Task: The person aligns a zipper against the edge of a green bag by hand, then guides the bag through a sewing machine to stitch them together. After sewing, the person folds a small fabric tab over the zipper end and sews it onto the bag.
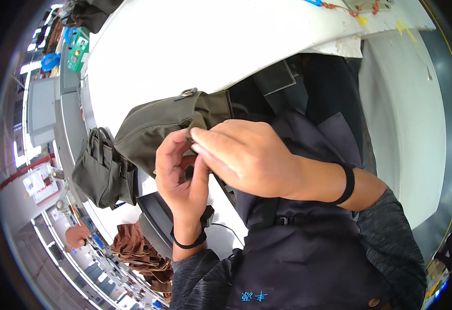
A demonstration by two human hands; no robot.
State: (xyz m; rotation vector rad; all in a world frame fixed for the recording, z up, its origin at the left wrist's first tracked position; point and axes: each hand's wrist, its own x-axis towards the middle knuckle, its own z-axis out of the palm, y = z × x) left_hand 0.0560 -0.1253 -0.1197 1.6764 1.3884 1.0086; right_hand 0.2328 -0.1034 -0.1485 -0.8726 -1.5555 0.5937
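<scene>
The left hand (182, 170) is raised in front of the chest, fingers curled half closed, thumb and forefinger pinching the edge of an olive-green fabric bag (159, 129) near a small dark fitting at its seam. Further left, on the rim of the white worktable (184, 46), a second bag of the same green cloth (102, 173) stands with its handles up, and below it lies a heap of brown fabric (138, 253). The held bag hangs between the table edge and the body, with a metal ring (188, 93) showing at its top. To the right, the right hand (241, 157) closes over the same spot, fingertips pressed together on the cloth; whether it grips the fitting itself cannot be told. The bag looks soft, light and floppy, likely to sag and fold wherever unsupported, so the stitched seam or the ring seems the firmest place to hold.
</scene>
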